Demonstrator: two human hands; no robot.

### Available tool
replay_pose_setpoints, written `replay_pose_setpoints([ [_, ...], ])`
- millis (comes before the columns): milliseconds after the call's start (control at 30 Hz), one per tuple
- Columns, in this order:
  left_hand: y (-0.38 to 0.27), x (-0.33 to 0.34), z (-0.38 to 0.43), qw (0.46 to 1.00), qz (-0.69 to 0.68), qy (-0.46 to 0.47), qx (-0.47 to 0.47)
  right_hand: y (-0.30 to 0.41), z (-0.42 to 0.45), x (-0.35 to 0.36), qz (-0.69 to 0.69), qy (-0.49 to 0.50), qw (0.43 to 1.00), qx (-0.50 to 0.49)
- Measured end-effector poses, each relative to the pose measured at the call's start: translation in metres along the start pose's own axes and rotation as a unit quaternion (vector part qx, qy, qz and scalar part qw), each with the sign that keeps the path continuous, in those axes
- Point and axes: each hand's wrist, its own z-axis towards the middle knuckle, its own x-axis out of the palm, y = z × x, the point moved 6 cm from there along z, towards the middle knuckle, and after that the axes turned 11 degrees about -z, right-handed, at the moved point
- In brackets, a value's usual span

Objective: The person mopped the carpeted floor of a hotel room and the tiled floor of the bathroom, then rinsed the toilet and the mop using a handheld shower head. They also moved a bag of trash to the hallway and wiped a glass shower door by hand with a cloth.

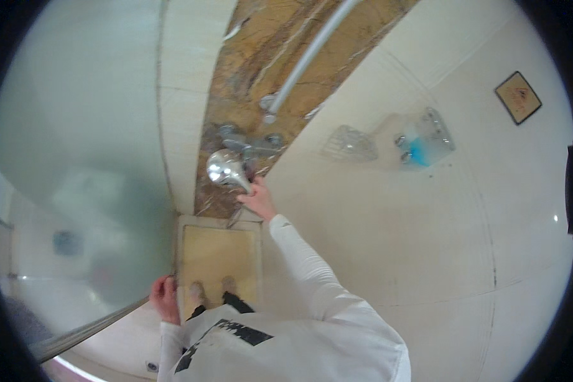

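My right hand [260, 199] is closed around the handle of a chrome hand shower [225, 168], whose round head points to the upper left. Just behind the shower head, a chrome mixer tap [253, 144] is fixed to a brown marble wall strip [248, 62]. Part of a thin hose [235, 217] hangs below my right hand. My left hand [164, 297] is lower down, by the edge of a frosted-looking glass panel [110, 200]. Its fingers are curled, and whether they grip anything is hidden.
A metal riser bar [310, 55] runs up the marble. On the right wall are a wire corner basket [351, 144], a clear dispenser with blue liquid [422, 143] and a framed sign [518, 98] with writing. My feet stand on the yellowish shower tray [219, 255], bounded by a raised rim.
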Motion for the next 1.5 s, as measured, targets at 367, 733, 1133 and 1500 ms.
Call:
replay_pose_setpoints([
  [367,-0.025,0.02,0.017,0.994,0.047,0.086,-0.039,-0.001,-0.033,-0.02,0.123,-0.014,0.982,0.14],
  [733,-0.046,0.023,0.03,0.993,0.112,0.002,-0.044,-0.02,-0.061,-0.019,0.079,0.089,0.975,0.185],
  [1133,-0.017,-0.151,0.085,0.941,-0.016,-0.319,-0.11,0.143,-0.157,0.062,0.119,0.328,0.935,-0.06],
  [1500,0.07,-0.284,0.218,0.908,-0.121,-0.292,-0.276,0.258,-0.177,0.193,0.206,0.323,0.92,0.081],
])
